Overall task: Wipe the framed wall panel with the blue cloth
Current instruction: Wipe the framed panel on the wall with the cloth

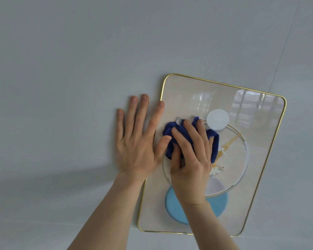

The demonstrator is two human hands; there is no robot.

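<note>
The framed wall panel [257, 138] hangs tilted on the wall, glossy beige with a thin gold rim, a pale disc, a light blue disc and a thin ring printed on it. My right hand [190, 159] presses a bunched dark blue cloth [214, 141] against the panel's left-centre area, fingers curled over it. My left hand [137, 139] lies flat with fingers spread on the wall, its index finger and thumb overlapping the panel's left edge, thumb touching the cloth.
A plain pale grey-blue wall [61, 69] surrounds the panel. A thin seam line [285, 46] runs diagonally at the upper right. Window reflections show in the panel's upper right glass.
</note>
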